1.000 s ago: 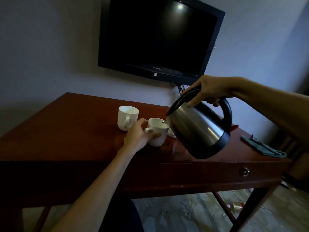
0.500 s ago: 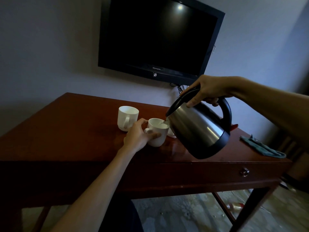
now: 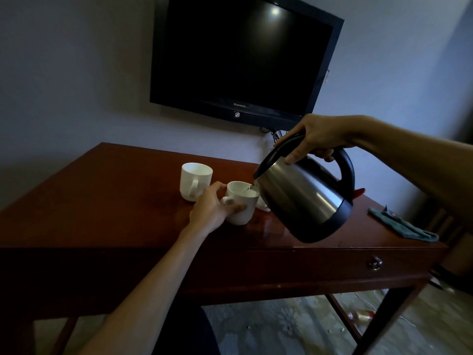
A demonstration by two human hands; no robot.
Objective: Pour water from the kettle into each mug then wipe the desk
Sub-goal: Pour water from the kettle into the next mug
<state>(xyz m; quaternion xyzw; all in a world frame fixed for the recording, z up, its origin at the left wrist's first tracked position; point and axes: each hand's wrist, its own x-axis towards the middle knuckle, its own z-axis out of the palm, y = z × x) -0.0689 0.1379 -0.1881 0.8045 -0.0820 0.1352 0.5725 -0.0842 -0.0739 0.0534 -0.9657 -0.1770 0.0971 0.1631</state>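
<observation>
Head view: the right hand [image 3: 320, 135] is wrapped around the black handle of the steel kettle [image 3: 304, 196], tilted with its spout over the near mug [image 3: 242, 203], which stands on the wooden bench [image 3: 102, 201]. The left hand [image 3: 212, 208] curls around that mug at its handle, with a second mug [image 3: 195, 180] just behind. A green cloth [image 3: 401, 224] lies near the bench's right edge, below a wall-mounted television [image 3: 245, 57].
</observation>
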